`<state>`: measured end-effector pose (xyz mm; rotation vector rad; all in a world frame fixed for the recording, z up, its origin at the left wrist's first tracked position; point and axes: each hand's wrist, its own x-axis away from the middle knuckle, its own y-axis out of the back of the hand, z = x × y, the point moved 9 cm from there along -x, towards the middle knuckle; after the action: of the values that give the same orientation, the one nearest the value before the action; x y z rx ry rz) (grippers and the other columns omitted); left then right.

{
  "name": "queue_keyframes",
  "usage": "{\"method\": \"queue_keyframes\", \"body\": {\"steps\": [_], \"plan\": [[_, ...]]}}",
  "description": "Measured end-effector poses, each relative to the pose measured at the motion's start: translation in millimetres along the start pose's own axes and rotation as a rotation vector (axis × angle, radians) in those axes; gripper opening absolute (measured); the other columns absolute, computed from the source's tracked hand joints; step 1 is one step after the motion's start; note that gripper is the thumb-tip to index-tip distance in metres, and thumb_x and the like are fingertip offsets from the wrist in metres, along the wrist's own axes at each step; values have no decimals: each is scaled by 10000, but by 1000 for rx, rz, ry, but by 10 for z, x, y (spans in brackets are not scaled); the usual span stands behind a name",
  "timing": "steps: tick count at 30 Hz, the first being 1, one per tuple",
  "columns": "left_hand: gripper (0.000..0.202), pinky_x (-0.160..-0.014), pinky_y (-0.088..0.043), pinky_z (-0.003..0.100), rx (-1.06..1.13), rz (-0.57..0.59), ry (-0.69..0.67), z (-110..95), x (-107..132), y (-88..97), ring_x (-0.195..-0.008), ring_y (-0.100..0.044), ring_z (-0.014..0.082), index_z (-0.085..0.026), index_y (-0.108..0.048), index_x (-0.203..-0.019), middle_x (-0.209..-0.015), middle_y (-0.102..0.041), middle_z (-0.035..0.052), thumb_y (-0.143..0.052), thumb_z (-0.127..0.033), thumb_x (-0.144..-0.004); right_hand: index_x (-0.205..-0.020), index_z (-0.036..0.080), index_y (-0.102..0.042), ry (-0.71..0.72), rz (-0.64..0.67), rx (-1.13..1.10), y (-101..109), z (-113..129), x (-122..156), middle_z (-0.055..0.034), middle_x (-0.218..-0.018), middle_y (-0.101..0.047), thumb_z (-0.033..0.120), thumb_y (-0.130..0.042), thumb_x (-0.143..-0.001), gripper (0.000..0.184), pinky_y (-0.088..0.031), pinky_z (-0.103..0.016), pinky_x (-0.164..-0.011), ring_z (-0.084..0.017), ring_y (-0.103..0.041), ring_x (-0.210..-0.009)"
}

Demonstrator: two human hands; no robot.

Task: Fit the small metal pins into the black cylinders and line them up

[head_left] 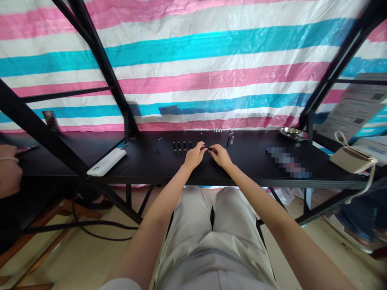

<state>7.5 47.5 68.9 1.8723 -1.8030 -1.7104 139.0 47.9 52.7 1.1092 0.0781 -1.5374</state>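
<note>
My left hand (195,154) and my right hand (220,155) meet over the middle of a black table (250,167). Both are closed in a pinch on one small black part (208,149) held between their fingertips. Just left of my left hand, several small black cylinders (182,146) stand in a row. Behind my right hand another small black piece and a pale one (230,140) stand upright. A few tiny metal springs or pins (219,131) lie near the table's back edge.
A white power bank (106,162) lies at the left. A metal dish (294,133) sits at the back right, a cream device with a cord (352,159) further right. Black frame posts (102,64) cross the view. Another person's hand (9,169) shows at the far left.
</note>
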Motion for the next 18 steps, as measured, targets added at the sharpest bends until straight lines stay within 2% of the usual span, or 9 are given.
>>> {"method": "queue_keyframes", "body": {"steps": [2, 4, 7, 9, 12, 15, 18], "plan": [[249, -677, -450, 232, 83, -119, 84, 128, -6, 127, -785, -633, 138, -212, -462, -1098, -948, -648, 48, -417, -342, -891, -889, 170, -625, -37, -38, -1, 19, -63, -38, -62, -866, -577, 331, -535, -780, 214, -464, -291, -680, -139, -538, -676], [233, -652, -448, 228, 182, -276, 202, 331, 13, 276, -717, -620, 121, -199, -450, -1077, -878, -637, 45, -350, -329, -912, -843, 168, -629, -134, -38, 1, -19, -195, -87, -42, -784, -577, 339, -559, -756, 204, -458, -284, -660, -136, -528, -646], [230, -588, -438, 207, 332, -497, 358, 637, 93, 454, -576, -564, 86, -189, -429, -1039, -798, -600, 24, -288, -328, -922, -750, 167, -606, -293, 80, -1, -227, -380, -166, 1, -652, -569, 324, -568, -739, 162, -439, -250, -621, -121, -522, -601], [226, -550, -426, 193, 402, -584, 415, 762, 140, 516, -508, -517, 64, -190, -416, -1020, -775, -573, 6, -277, -338, -921, -709, 166, -589, -345, 146, 18, -376, -413, -229, 7, -648, -583, 309, -574, -734, 147, -427, -231, -612, -111, -528, -600], [214, -526, -414, 180, 450, -623, 444, 819, 173, 548, -476, -488, 51, -191, -416, -980, -739, -547, -13, -274, -338, -918, -695, 163, -592, -360, 196, 81, -571, -356, -344, 0, -668, -600, 286, -597, -722, 126, -421, -223, -624, -110, -541, -623], [214, -487, -392, 179, 479, -596, 446, 805, 172, 523, -428, -456, 49, -191, -432, -921, -664, -519, -35, -284, -345, -915, -729, 167, -612, -356, 276, 118, -788, -278, -438, -7, -698, -612, 253, -611, -715, 87, -422, -222, -634, -117, -558, -655], [227, -444, -361, 183, 482, -553, 437, 788, 161, 487, -378, -417, 49, -195, -435, -907, -610, -500, -54, -295, -374, -912, -726, 170, -609, -383, 287, 180, -905, -273, -507, -21, -718, -621, 250, -619, -716, 81, -427, -232, -637, -130, -569, -675]]}}
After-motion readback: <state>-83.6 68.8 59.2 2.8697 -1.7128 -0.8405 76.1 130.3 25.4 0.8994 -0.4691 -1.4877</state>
